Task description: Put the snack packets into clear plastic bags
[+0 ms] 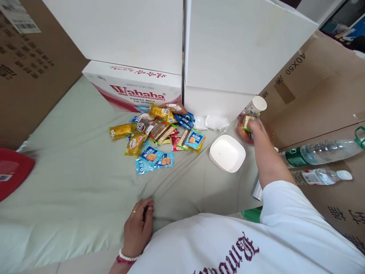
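My right hand point(254, 125) reaches to the far right, its fingers closed on a small snack packet point(246, 122) with a green edge. The packet is over a round brown bowl point(244, 136), partly hidden by the hand. Near the front edge of the cloth-covered surface, my left hand point(139, 222) rests with curled fingers and nothing visible in them. A pile of wrapped snacks lies beyond it: yellow packets point(122, 131), blue packets point(151, 154) and a striped packet point(164, 131). A white square plastic bowl point(227, 154) stands between the pile and my right arm.
White boxes point(137, 85) wall off the back. A paper cup point(258, 103) stands behind the brown bowl. Two clear plastic bottles point(325, 151) lie against the cardboard point(308, 99) at the right. A red plastic object point(14, 169) is at the left edge.
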{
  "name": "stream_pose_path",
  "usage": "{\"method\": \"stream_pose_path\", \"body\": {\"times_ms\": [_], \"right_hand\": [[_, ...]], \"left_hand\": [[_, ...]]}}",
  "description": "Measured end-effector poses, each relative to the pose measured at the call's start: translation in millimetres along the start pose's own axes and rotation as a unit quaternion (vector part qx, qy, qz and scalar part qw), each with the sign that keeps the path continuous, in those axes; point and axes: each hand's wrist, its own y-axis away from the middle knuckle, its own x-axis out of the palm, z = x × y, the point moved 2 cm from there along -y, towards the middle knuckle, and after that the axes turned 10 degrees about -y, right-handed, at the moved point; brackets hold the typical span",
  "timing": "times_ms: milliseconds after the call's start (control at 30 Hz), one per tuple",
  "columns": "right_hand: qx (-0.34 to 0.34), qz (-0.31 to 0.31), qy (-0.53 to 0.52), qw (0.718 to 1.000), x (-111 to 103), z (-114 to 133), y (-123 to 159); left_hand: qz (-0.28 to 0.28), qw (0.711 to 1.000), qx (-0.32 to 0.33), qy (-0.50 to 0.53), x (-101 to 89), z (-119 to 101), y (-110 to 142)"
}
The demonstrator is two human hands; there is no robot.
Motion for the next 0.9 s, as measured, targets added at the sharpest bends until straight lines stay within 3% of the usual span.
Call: {"method": "stream_pose_path", "body": {"times_ms": [167, 300, 400, 500, 567, 667, 733, 833, 900], "right_hand": [[0.014, -0.101, 0.133, 0.986, -12, 16, 18], [-0.138, -0.129, 0.152, 0.97, -14, 44, 42], [-0.315, -0.021, 0.134, 0.939, 12, 72, 70], [-0.444, 0.134, 0.171, 0.869, 57, 100, 110], [-0.438, 0.184, 0.24, 0.846, 89, 113, 136], [-0.373, 0.201, 0.306, 0.853, 127, 123, 164], [-0.357, 0.2, 0.305, 0.86, 138, 126, 174], [-0.364, 0.178, 0.284, 0.869, 129, 129, 179], [-0.358, 0.171, 0.188, 0.899, 106, 127, 184]], "left_hand": [[-0.044, 0.998, 0.041, -0.011, 0.7, -4, 0], [-0.053, 0.998, 0.036, 0.008, 2.2, -3, 3], [-0.051, 0.998, 0.034, 0.027, 2.4, -3, 4], [-0.048, 0.998, 0.037, 0.035, 2.5, -4, 4], [-0.049, 0.997, 0.039, 0.035, 2.2, -6, 4], [-0.043, 0.997, 0.03, 0.047, 0.9, -7, 6], [-0.039, 0.997, 0.019, 0.065, -0.7, -6, 8], [-0.038, 0.994, 0.002, 0.104, -3.4, -3, 12], [-0.042, 0.99, -0.015, 0.135, -5.5, -1, 15]]}}
